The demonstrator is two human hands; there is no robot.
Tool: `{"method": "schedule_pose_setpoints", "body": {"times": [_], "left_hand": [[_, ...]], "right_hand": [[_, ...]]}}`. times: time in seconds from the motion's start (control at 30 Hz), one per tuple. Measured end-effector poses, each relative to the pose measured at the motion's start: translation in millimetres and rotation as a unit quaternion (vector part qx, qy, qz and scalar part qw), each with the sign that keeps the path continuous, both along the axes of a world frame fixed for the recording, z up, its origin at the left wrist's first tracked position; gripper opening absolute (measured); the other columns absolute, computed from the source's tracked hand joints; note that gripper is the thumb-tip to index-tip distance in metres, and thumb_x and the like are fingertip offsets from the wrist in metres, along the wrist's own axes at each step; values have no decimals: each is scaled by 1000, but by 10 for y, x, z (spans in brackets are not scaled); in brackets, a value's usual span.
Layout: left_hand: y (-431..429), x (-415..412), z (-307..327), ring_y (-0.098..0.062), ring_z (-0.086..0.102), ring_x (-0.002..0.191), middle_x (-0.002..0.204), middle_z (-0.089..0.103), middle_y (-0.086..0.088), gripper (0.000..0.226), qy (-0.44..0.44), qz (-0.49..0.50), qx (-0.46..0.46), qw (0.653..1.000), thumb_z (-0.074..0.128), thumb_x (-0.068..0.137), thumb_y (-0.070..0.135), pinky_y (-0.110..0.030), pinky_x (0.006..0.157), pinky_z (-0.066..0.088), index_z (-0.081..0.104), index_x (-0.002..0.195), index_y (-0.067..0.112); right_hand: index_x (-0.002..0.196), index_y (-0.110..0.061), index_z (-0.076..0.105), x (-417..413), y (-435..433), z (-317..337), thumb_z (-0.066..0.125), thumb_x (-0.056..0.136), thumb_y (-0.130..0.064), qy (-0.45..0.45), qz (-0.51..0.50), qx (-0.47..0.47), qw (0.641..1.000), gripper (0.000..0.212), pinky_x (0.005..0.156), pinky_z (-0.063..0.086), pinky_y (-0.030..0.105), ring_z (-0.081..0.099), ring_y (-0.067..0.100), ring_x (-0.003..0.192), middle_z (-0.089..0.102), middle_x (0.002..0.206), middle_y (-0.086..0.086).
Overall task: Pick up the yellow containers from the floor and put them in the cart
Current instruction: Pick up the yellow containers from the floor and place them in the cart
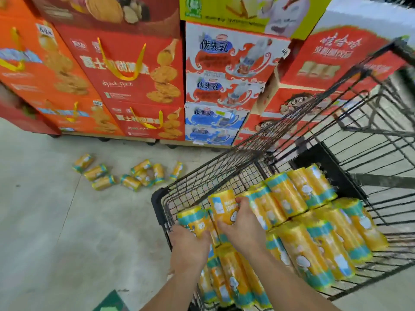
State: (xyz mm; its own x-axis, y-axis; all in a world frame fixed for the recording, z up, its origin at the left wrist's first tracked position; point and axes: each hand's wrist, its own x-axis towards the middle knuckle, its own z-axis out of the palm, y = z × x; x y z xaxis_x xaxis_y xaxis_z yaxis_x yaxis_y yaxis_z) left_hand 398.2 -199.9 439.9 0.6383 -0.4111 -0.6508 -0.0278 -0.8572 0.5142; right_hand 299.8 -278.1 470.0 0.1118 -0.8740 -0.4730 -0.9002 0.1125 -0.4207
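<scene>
Holding two yellow containers down inside the cart, I have my left hand curled round the left container and my right hand round the right container just beside it. The loose containers lie on their sides on the floor, ahead and left of my hands, past the cart's corner, axes pointing all ways; my left hand is nearer

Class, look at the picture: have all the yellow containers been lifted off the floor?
No, several yellow containers lie scattered on the floor beside the cart, in front of the stacked boxes.
</scene>
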Motion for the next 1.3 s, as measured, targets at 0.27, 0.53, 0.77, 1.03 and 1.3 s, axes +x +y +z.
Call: {"method": "schedule_pose_setpoints", "body": {"times": [0.27,0.53,0.77,1.03,1.3], "left_hand": [[-209,-285,-848,-29,55,114,132,39,-14,63,-60,-35,104,992,58,92,43,-38,84,48,30,131,2],[-197,-310,-1054,-34,44,124,136,40,-19,79,-64,-3,99,993,67,86,39,-41,100,41,27,140,-2],[-115,-364,-500,-32,52,114,132,38,-14,56,-69,-45,54,995,62,87,34,-40,90,49,37,130,9],[-78,454,906,-25,49,123,129,49,-6,59,-120,-90,-180,972,67,81,31,-36,97,43,44,132,12],[993,2622,1907,-23,47,125,138,45,-3,69,-209,-88,-186,956,65,83,41,-37,93,43,37,141,17]], "right_hand": [[132,-14,34,58,-142,-1060,68,84,-32,79,92,79,989,62,85,46,36,58,30,115,57,125,7],[139,-8,31,7,-161,-1040,62,90,-27,85,187,136,969,61,96,44,40,49,33,125,39,141,14],[136,-14,38,-43,-238,-388,61,88,-38,62,186,74,978,58,89,48,41,54,31,119,46,134,8],[124,-18,49,410,-118,933,64,85,-36,-38,139,-55,988,45,90,48,36,57,24,113,56,122,3],[136,-17,47,2061,510,1858,64,88,-34,-122,128,-131,975,53,99,45,36,52,19,121,54,131,1]]}}
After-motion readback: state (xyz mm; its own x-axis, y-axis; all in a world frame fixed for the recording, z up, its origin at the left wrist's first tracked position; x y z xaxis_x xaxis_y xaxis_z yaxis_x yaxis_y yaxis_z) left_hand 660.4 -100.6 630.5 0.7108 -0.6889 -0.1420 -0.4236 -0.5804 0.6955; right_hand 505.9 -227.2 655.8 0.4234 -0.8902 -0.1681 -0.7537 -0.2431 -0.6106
